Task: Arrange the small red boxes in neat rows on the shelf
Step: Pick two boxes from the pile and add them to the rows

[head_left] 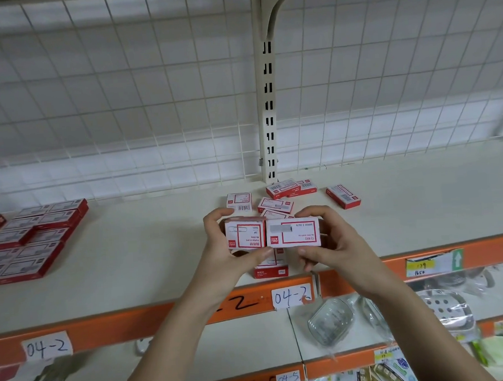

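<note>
Two small red-and-white cardboard boxes (272, 233) sit pinched side by side between our left hand (227, 250) and right hand (330, 241) above the cream shelf (145, 255); we should square their edges before setting them beside the tidy rows (32, 239).

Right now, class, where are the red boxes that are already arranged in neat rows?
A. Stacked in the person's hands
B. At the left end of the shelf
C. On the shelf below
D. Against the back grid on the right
B: the tidy rows lie flat at the shelf's left end, while loose boxes sit scattered near the middle.
</note>
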`<action>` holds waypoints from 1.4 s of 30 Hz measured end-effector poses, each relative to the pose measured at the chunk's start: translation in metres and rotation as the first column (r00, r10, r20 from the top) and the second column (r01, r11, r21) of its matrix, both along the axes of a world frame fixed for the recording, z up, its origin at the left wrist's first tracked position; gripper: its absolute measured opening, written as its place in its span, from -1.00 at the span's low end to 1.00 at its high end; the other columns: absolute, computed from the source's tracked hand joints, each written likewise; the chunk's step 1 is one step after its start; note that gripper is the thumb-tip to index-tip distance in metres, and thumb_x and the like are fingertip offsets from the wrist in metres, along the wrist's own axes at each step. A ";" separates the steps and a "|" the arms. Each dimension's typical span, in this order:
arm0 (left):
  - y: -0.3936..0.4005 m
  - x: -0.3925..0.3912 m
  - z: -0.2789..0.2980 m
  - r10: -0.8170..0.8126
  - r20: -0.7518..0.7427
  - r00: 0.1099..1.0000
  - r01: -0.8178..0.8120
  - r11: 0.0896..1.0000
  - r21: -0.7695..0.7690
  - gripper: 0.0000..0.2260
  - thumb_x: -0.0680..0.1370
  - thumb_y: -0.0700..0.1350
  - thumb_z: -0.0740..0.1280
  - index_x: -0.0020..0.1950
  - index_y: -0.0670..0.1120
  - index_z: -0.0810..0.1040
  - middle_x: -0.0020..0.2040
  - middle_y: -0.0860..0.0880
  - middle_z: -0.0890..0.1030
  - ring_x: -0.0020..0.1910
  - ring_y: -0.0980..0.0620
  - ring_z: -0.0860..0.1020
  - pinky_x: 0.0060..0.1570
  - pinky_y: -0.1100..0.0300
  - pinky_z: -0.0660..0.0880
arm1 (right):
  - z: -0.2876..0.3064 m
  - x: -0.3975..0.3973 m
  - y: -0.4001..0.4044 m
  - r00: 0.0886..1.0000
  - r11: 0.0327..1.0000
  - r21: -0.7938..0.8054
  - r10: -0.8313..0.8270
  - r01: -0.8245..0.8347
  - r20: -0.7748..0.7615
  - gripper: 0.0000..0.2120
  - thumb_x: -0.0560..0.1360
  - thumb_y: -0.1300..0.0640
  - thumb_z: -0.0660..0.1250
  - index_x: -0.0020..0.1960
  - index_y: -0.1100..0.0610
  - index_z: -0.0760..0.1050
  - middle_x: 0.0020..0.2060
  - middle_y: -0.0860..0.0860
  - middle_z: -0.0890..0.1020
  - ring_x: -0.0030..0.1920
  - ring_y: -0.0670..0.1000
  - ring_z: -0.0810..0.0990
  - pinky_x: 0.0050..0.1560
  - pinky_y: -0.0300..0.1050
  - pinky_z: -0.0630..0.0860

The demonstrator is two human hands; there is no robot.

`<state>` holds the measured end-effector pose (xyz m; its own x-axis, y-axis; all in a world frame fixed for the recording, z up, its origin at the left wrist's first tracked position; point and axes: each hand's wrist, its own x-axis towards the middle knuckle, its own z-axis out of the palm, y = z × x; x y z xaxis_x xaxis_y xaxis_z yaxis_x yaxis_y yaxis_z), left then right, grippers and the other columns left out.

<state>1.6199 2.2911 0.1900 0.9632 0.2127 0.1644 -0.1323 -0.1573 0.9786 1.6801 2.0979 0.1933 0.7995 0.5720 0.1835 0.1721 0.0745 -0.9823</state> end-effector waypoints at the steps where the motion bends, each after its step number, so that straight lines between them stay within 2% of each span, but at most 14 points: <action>1: 0.000 0.000 0.000 0.010 -0.005 1.000 -0.010 1.000 -0.004 -0.40 0.40 -0.29 0.46 0.11 0.22 0.20 0.07 0.08 0.57 0.13 0.13 0.54 0.18 0.10 0.50 | -0.001 -0.001 0.001 1.000 1.000 0.006 -0.009 0.009 -0.003 -0.60 0.41 0.38 0.37 0.14 0.04 0.40 -0.04 0.07 0.61 -0.21 -0.07 0.62 -0.24 -0.17 0.60; 5: 0.000 0.000 -0.001 0.017 0.008 1.000 -0.017 1.000 -0.005 -0.46 0.38 -0.29 0.47 0.09 0.15 0.24 0.06 0.11 0.55 0.09 0.18 0.56 0.10 0.15 0.53 | -0.006 -0.002 0.003 0.998 0.997 0.047 -0.056 0.057 -0.015 -0.59 0.33 0.21 0.43 0.13 -0.01 0.44 0.05 0.01 0.61 0.10 -0.02 0.58 -0.02 -0.09 0.60; 7: 0.002 -0.001 0.000 0.020 0.017 1.000 -0.019 1.000 -0.024 -0.47 0.38 -0.29 0.46 0.13 0.14 0.30 0.06 0.11 0.57 0.05 0.20 0.57 0.04 0.21 0.54 | -0.006 -0.003 0.003 0.996 0.992 0.105 -0.066 0.071 -0.055 -0.57 0.32 0.20 0.42 0.15 0.00 0.45 0.07 0.05 0.62 0.13 0.04 0.59 0.05 -0.07 0.59; 11: 0.009 -0.006 0.005 -0.015 0.026 1.000 0.017 0.998 -0.053 -0.44 0.42 -0.29 0.44 0.26 0.19 0.36 0.11 0.20 0.56 0.05 0.28 0.57 -0.07 0.36 0.51 | 0.000 -0.007 0.006 0.975 0.956 0.278 -0.032 0.094 -0.220 -0.55 0.30 0.25 0.39 0.17 0.09 0.43 -0.03 0.08 0.67 0.03 0.07 0.66 -0.05 -0.14 0.61; 14: 0.012 -0.008 0.004 -0.053 0.041 0.998 0.056 0.995 -0.085 -0.42 0.39 -0.27 0.48 0.22 0.20 0.34 0.19 0.18 0.51 0.02 0.27 0.57 -0.12 0.38 0.51 | 0.002 -0.008 0.009 0.933 0.922 0.364 0.007 0.133 -0.360 -0.62 0.29 0.20 0.38 0.11 0.18 0.48 -0.09 0.08 0.69 -0.02 0.05 0.68 -0.12 -0.14 0.62; 16: 0.014 -0.007 0.001 -0.060 0.032 0.998 0.064 0.990 -0.124 -0.47 0.33 -0.22 0.45 0.20 0.15 0.37 0.23 0.12 0.53 0.05 0.19 0.57 -0.03 0.26 0.54 | 0.003 -0.009 0.011 0.894 0.914 0.380 0.046 0.142 -0.445 -0.68 0.34 0.17 0.34 0.09 0.19 0.51 -0.07 0.10 0.69 -0.06 0.04 0.68 -0.16 -0.08 0.64; 19: 0.013 -0.008 -0.002 -0.096 0.016 0.995 0.098 0.980 -0.174 -0.49 0.39 -0.30 0.42 0.26 0.09 0.43 0.22 0.08 0.57 0.17 0.00 0.55 0.16 -0.06 0.51 | 0.001 -0.012 0.015 0.836 0.897 0.414 0.107 0.152 -0.538 -0.76 0.48 0.16 0.22 0.12 0.16 0.52 -0.06 0.13 0.68 -0.07 0.07 0.69 -0.09 0.06 0.65; 20: 0.012 -0.009 -0.003 -0.117 0.018 0.993 0.119 0.974 -0.191 -0.49 0.41 -0.31 0.40 0.27 0.09 0.44 0.21 0.06 0.58 0.18 -0.04 0.54 0.16 -0.07 0.51 | 0.001 -0.013 0.016 0.824 0.895 0.416 0.109 0.163 -0.556 -0.78 0.53 0.17 0.18 0.13 0.15 0.52 -0.08 0.12 0.69 -0.10 0.07 0.69 -0.10 0.06 0.64; 22: 0.010 -0.011 -0.005 -0.152 0.019 0.988 0.152 0.952 -0.266 -0.49 0.40 -0.29 0.42 0.27 0.10 0.45 0.19 0.00 0.60 0.18 -0.04 0.56 0.08 0.03 0.55 | 0.000 -0.015 0.018 0.814 0.902 0.397 0.101 0.167 -0.572 -0.77 0.59 0.16 0.13 0.14 0.14 0.51 -0.12 0.09 0.69 -0.16 0.04 0.70 -0.14 0.01 0.66; 26: 0.007 -0.011 -0.006 -0.218 0.037 0.975 0.209 0.856 -0.472 -0.50 0.42 -0.32 0.34 0.31 0.03 0.44 0.14 -0.13 0.63 0.07 -0.04 0.61 -0.02 0.15 0.58 | -0.001 -0.018 0.018 0.889 0.947 0.312 0.075 0.078 -0.452 -0.72 0.49 0.18 0.26 0.19 0.15 0.48 -0.16 0.02 0.68 -0.17 -0.04 0.68 -0.19 -0.14 0.65; 30: 0.004 -0.010 -0.006 -0.276 0.048 0.960 0.253 0.784 -0.567 -0.48 0.40 -0.39 0.34 0.30 -0.02 0.45 0.06 -0.12 0.64 -0.04 0.01 0.62 -0.10 0.21 0.58 | 0.000 -0.020 0.017 0.973 0.996 0.076 -0.034 0.052 -0.230 -0.56 0.45 0.31 0.36 0.28 0.05 0.42 -0.11 0.01 0.65 -0.18 0.03 0.65 -0.14 -0.21 0.57; 34: 0.001 -0.007 -0.008 -0.206 -0.029 0.978 0.168 0.864 -0.474 -0.43 0.37 -0.41 0.39 0.25 0.04 0.39 0.03 -0.08 0.64 -0.02 0.06 0.63 -0.10 0.23 0.56 | -0.001 -0.019 0.018 0.980 0.984 -0.019 -0.179 0.178 -0.088 -0.41 0.42 0.37 0.38 0.26 -0.11 0.27 0.07 0.00 0.55 -0.01 -0.04 0.61 -0.22 -0.28 0.56; 38: 0.009 -0.009 -0.010 -0.146 -0.084 0.986 0.120 0.958 -0.262 -0.49 0.33 -0.33 0.45 0.13 0.05 0.36 0.04 -0.02 0.61 0.01 0.10 0.59 -0.06 0.25 0.51 | -0.004 -0.017 0.016 0.963 0.956 -0.140 -0.241 0.256 0.119 -0.55 0.41 0.31 0.41 0.05 -0.14 0.32 0.01 -0.22 0.54 0.06 -0.02 0.57 -0.17 -0.25 0.58; 42: 0.029 -0.019 -0.001 -0.114 -0.083 0.990 0.116 0.993 0.014 -0.55 0.37 -0.32 0.45 0.13 0.09 0.48 0.08 0.07 0.61 0.09 0.15 0.57 0.05 0.26 0.50 | -0.004 -0.012 0.017 0.936 0.933 -0.216 -0.228 0.289 0.267 -0.54 0.40 0.26 0.44 0.04 -0.22 0.36 0.09 -0.20 0.47 0.12 -0.16 0.49 -0.10 -0.43 0.51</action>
<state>1.6004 2.3205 0.1894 0.9914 0.0975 0.0869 -0.0701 -0.1646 0.9839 1.6685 2.1153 0.1895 0.8772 0.4024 0.2618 0.3786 -0.2446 -0.8927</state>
